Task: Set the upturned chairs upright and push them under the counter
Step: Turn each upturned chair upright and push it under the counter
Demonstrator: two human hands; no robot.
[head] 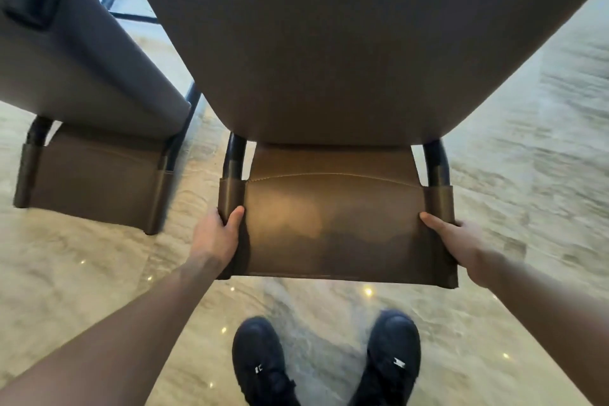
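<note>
I saw a glossy marble floor point(527, 175), pale and streaked, with small points of light reflected in it, spread beneath everything. Two chairs showed, both brown with smooth leather-like covering and dark round metal tubing. The nearer chair point(329, 76) filled the middle of the view, its broad rounded seat looming above and its stitched backrest panel point(333, 224) hanging below it, lower edge apart from the floor. The second chair point(92, 92) stood just beside it on the left, posed the same way. The left hand point(219, 234) gripped the panel's left edge, thumb over the front and fingers curled behind; the right hand point(458, 241) gripped the right edge likewise. Two black shoes point(260, 366) stood on the floor below the panel.
</note>
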